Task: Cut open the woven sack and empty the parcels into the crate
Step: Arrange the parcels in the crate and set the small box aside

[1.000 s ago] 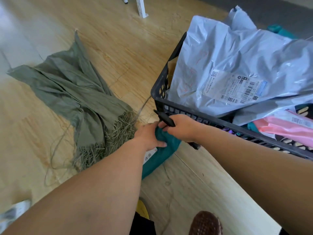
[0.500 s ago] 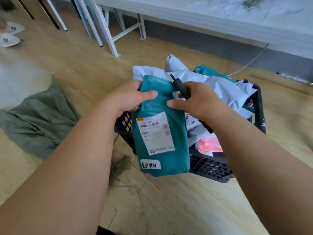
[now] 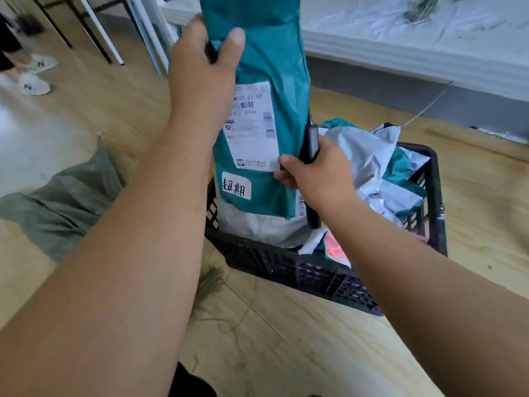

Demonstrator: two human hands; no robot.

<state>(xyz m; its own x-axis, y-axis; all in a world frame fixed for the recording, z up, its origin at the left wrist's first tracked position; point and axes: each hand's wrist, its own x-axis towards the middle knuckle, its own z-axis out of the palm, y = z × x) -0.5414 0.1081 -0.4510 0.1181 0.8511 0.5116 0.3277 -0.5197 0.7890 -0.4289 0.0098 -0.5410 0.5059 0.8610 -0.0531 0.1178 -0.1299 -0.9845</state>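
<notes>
Head camera view: a person's left hand [image 3: 200,78] grips the top of a teal parcel [image 3: 269,67] held upright over a black crate [image 3: 300,270] heaped with parcels, fingers and thumb pinching its upper edge. The right hand [image 3: 315,176], closed around a black cutter [image 3: 311,144], pinches the parcel's lower right edge. An emptied green sack [image 3: 63,207] lies flat on the wooden floor [image 3: 286,339], left of the crate.

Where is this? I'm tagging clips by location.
Probably a parcel sorting room: labelled parcel, black crate of mailers, emptied woven sack on wood floor.
</notes>
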